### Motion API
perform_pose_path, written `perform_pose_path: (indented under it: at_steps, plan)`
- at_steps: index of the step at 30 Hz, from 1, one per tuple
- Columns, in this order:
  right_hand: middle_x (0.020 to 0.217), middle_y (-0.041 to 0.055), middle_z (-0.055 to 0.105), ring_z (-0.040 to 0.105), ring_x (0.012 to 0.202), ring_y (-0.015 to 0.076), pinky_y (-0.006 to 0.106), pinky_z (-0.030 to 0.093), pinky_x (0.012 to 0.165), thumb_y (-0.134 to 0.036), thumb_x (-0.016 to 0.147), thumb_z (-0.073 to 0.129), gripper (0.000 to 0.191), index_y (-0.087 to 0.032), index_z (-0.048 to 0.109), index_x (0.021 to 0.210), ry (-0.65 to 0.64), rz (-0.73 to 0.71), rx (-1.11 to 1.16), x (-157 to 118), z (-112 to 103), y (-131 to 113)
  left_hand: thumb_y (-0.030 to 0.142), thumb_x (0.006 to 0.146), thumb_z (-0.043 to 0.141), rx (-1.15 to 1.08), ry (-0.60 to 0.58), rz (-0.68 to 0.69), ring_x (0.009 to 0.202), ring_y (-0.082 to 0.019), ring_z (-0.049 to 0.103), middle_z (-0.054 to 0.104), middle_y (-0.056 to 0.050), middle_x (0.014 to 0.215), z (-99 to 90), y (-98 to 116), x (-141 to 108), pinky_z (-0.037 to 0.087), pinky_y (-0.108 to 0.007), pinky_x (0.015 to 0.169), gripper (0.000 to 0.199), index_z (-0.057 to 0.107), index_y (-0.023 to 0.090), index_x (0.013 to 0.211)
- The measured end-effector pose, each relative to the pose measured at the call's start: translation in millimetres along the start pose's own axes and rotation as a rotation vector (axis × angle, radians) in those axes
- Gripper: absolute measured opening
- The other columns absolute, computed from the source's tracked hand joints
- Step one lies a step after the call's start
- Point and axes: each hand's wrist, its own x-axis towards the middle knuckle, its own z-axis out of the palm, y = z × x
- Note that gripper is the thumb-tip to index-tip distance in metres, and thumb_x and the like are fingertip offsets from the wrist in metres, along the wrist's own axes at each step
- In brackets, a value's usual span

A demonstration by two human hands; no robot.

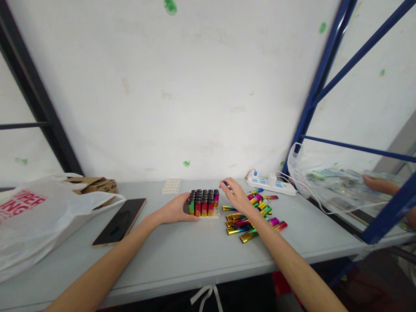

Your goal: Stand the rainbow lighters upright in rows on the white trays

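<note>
Several lighters (204,203) with black tops and shiny rainbow bodies stand upright in rows in a white holder tray (212,215). My left hand (178,208) is wrapped round the left side of this block, thumb along the front. Just right of the tray, my right hand (235,195) is raised with its fingers pinched on a lighter; only a small dark end shows at the fingertips, and the rest is hidden. Beneath and beside my right forearm, loose lighters (235,223) in gold, pink, green and blue lie in a pile on the grey table (182,251).
Behind the block lies another white tray (171,186). On the left are a phone (120,222), a white plastic bag (61,208) and cardboard (100,185). A power strip (273,184) sits back right. Beyond the blue rack post (312,99), another person's hand (378,184) is near a clear bag (338,182).
</note>
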Motion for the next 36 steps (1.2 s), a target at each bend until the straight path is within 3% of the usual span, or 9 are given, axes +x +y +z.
perform_pose_path:
  at_steps: [4, 8, 15, 24, 29, 31, 36]
  plan:
    - [0.076, 0.0032, 0.058, 0.052, 0.071, 0.0182, 0.031, 0.044, 0.072, -0.053, 0.099, 0.051, 0.041, -0.019, 0.066, 0.082, -0.041, -0.055, -0.139, 0.6, -4.8, -3.4, 0.058, 0.065, 0.085, 0.027, 0.009, -0.005, 0.113, -0.034, 0.065, 0.07, -0.011, 0.125, 0.3, -1.9, -0.1, 0.051, -0.044, 0.1, 0.074, 0.062, 0.019, 0.124]
    - [0.066, -0.0006, 0.058, 0.051, 0.061, 0.0164, 0.029, 0.039, 0.063, -0.052, 0.1, 0.05, 0.038, -0.02, 0.069, 0.093, -0.175, -0.021, -0.101, -1.6, -4.6, -2.6, 0.055, 0.067, 0.085, 0.014, -0.002, 0.007, 0.113, -0.033, 0.065, 0.07, -0.01, 0.126, -0.4, -0.5, -0.1, 0.05, -0.043, 0.1, 0.071, 0.063, 0.019, 0.124]
    - [0.061, -0.0041, 0.058, 0.053, 0.056, 0.0153, 0.026, 0.037, 0.058, -0.046, 0.095, 0.059, 0.026, -0.022, 0.067, 0.103, -0.268, -0.04, -0.105, -5.3, -2.5, -0.1, 0.054, 0.066, 0.085, 0.015, -0.004, -0.005, 0.112, -0.033, 0.065, 0.07, -0.011, 0.125, 0.1, -0.1, -0.2, 0.051, -0.044, 0.099, 0.072, 0.062, 0.019, 0.124]
    - [0.062, -0.0041, 0.058, 0.053, 0.057, 0.0147, 0.026, 0.037, 0.059, -0.044, 0.099, 0.054, 0.025, -0.021, 0.064, 0.104, -0.256, -0.047, -0.106, -4.6, -4.5, -4.4, 0.054, 0.065, 0.086, 0.003, 0.004, -0.003, 0.111, -0.033, 0.065, 0.07, -0.01, 0.123, -0.1, -0.1, -0.2, 0.052, -0.044, 0.098, 0.072, 0.063, 0.019, 0.123]
    - [0.061, -0.0026, 0.059, 0.054, 0.056, 0.0149, 0.027, 0.039, 0.062, -0.038, 0.1, 0.051, 0.025, -0.019, 0.068, 0.097, -0.193, -0.039, -0.211, 0.1, -18.6, 3.4, 0.055, 0.065, 0.086, 0.008, -0.002, -0.015, 0.112, -0.034, 0.065, 0.069, -0.011, 0.124, -0.7, 1.6, -0.5, 0.051, -0.044, 0.099, 0.071, 0.062, 0.019, 0.122]
    - [0.067, 0.0003, 0.065, 0.058, 0.061, 0.016, 0.027, 0.042, 0.064, -0.036, 0.098, 0.055, 0.023, -0.019, 0.07, 0.093, -0.284, -0.027, -0.243, -0.4, -27.6, 10.9, 0.055, 0.065, 0.086, 0.017, 0.0, -0.024, 0.111, -0.034, 0.065, 0.069, -0.011, 0.123, -1.0, 2.0, -0.7, 0.051, -0.044, 0.098, 0.072, 0.062, 0.018, 0.121]
    - [0.088, 0.007, 0.074, 0.067, 0.077, 0.0209, 0.028, 0.047, 0.067, -0.034, 0.08, 0.077, 0.023, -0.017, 0.074, 0.095, -0.649, 0.126, -0.268, -6.6, -42.7, 32.7, 0.059, 0.064, 0.085, 0.052, 0.004, -0.034, 0.108, -0.034, 0.065, 0.07, -0.011, 0.119, -0.3, -0.6, -0.7, 0.052, -0.044, 0.095, 0.071, 0.063, 0.018, 0.118]
